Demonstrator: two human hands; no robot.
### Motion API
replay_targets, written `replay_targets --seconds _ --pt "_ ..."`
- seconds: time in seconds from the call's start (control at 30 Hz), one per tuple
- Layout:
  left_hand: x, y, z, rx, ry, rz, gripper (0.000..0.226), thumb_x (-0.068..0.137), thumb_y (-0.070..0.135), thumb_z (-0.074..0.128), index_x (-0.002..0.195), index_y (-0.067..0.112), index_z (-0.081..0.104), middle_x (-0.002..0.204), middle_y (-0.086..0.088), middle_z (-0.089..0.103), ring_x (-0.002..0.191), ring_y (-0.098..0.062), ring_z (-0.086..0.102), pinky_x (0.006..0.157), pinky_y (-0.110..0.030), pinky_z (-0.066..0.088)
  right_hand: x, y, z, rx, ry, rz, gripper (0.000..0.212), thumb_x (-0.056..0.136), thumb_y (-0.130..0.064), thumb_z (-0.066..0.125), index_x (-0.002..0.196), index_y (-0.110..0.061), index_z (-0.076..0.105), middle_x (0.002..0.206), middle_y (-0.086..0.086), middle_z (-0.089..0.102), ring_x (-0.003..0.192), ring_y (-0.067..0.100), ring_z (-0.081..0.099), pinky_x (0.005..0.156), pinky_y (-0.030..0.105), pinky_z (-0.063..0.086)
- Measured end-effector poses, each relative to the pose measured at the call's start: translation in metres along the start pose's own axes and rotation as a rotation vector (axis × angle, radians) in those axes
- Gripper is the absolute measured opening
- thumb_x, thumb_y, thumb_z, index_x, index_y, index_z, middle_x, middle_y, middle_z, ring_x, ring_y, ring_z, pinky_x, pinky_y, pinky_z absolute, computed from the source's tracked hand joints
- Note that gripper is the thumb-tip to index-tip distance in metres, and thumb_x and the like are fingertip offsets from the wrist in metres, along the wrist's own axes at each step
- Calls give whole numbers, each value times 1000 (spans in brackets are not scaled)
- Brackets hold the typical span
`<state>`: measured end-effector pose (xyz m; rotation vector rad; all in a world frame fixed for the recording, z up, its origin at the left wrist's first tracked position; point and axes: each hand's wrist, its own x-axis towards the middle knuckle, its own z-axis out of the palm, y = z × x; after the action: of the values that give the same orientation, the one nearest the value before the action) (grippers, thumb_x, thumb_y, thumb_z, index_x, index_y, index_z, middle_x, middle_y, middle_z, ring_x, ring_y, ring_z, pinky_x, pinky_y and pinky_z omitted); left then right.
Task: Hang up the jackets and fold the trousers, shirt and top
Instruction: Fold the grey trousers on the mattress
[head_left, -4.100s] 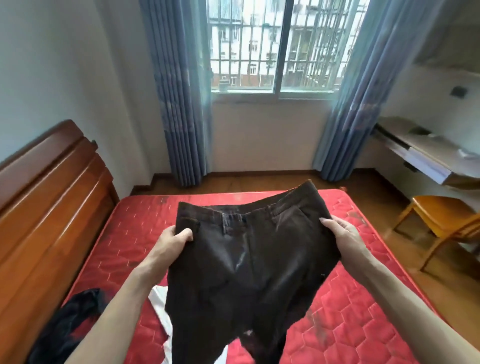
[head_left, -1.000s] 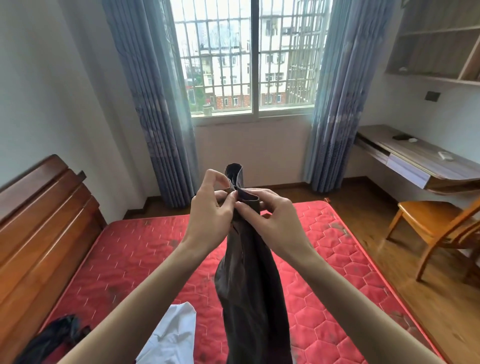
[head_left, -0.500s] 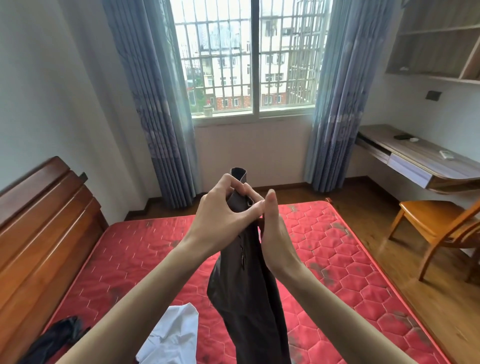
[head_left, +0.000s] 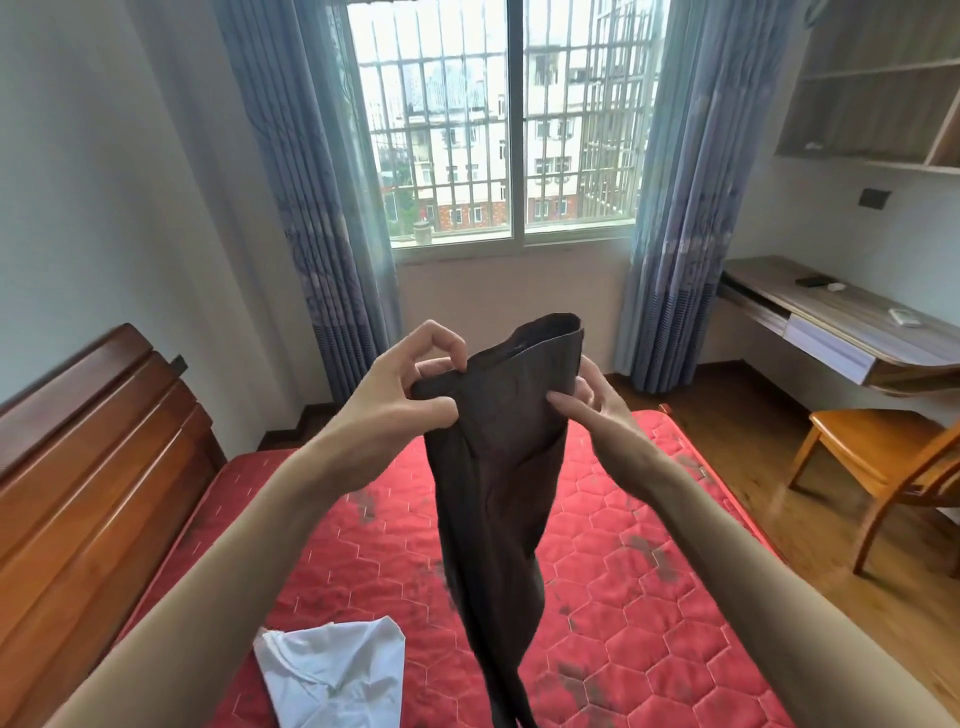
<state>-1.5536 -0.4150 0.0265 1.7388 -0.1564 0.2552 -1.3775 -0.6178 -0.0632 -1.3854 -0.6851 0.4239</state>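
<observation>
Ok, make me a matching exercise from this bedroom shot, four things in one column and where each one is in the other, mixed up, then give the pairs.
Things:
1. trousers
2. white garment
3. chair
4. remote

Places:
A. on the desk
B. lying on the mattress
C. held up by the left hand and right hand
D. on the wooden floor, right of the bed

Pairs: 1-C, 2-B, 3-D, 4-A

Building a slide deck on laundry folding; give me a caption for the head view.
Both hands, left hand and right hand, hold dark trousers upright above a red mattress.
</observation>
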Motion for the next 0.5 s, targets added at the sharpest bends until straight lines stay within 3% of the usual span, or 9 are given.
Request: replay_targets --seconds 0.07,0.13,0.23,0.33,0.43,0.5 --pt "1 7 -14 -11 -57 -70 33 76 -6 58 103 13 52 100 -10 61 79 -28 48 61 -31 49 6 -14 -9 56 -110 12 59 80 -41 89 134 -34 67 135 4 71 127 21 66 96 27 56" --pt "2 10 -24 37 -45 -125 29 78 -3 57 102 15 56 103 -6 62 81 -26 52 63 -32 48 10 -24 -8 28 -115 -18 47 76 -37 93 118 -25 77 121 7 77 113 22 73 87 26 59" --pt "-2 1 -31 211 -9 -112 19 89 0 62 103 13 66 103 0 70 80 -20 64 69 -33 56 13 -31 -1 -13 -8 -127 44 73 -41 94 110 -22 80 112 6 80 103 20 77 81 25 60" --pt "-3 -13 -28 442 63 9 11 93 11 78 102 15 74 104 -11 61 92 -34 63 79 -46 62 11 -32 4 12 95 -174 42 74 -44 93 108 -22 81 109 5 80 101 20 77 79 25 60" --pt "-2 -19 -28 555 86 113 11 96 21 76 94 13 69 94 -9 57 86 -35 59 74 -53 55 7 -32 6 -83 106 -199 37 80 -46 89 108 -24 80 108 2 80 102 19 77 80 27 62" --pt "0 -20 -30 587 74 140 24 99 33 69 92 12 60 82 -10 57 75 -34 56 65 -50 50 2 -38 2 -177 75 -240 30 84 -41 86 108 -25 79 108 -1 80 102 18 77 82 30 63"
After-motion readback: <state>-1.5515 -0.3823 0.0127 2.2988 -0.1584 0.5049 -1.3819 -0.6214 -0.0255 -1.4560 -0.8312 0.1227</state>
